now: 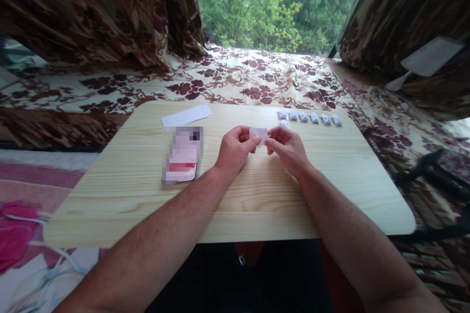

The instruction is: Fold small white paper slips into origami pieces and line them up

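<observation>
Above the bench [257, 203], a small paper [258, 132] sits between left hand [237, 149] and right hand [289, 147], pinched by the fingers [252, 144] of both; markings on the phone [182, 149] are blurred.

On my head feed, the left hand [236, 150] and right hand [289, 149] pinch a paper slip [257, 132] over the table [257, 215]; folded papers [315, 118] sit beyond the right one, a phone [183, 154] and paper strips [187, 115] off to my left.
</observation>
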